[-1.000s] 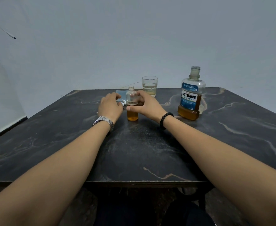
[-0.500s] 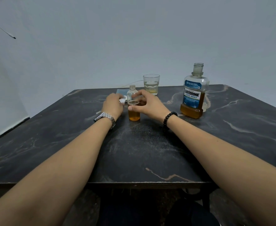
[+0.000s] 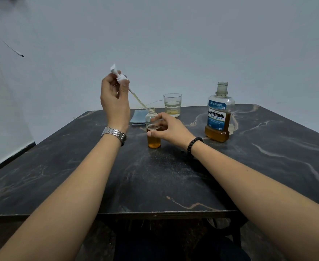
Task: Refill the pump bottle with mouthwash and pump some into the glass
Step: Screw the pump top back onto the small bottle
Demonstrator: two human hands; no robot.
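Observation:
A small clear pump bottle, about half full of amber mouthwash and with its neck open, stands upright on the dark marble table. My right hand grips its right side. My left hand is raised above and left of it, holding the white pump head; the dip tube slants down, its tip just at the bottle's mouth. Behind stands a glass with a little pale liquid. An uncapped Listerine bottle stands to the right.
A folded blue cloth lies behind the small bottle. A clear cap-like object sits behind the Listerine bottle. The table's front edge is near my body; a pale wall rises behind it.
My left hand has lifted the white pump head from the table up to the left, with the tube now angled toward the bottle's mouth. My right hand stays on the small bottle.

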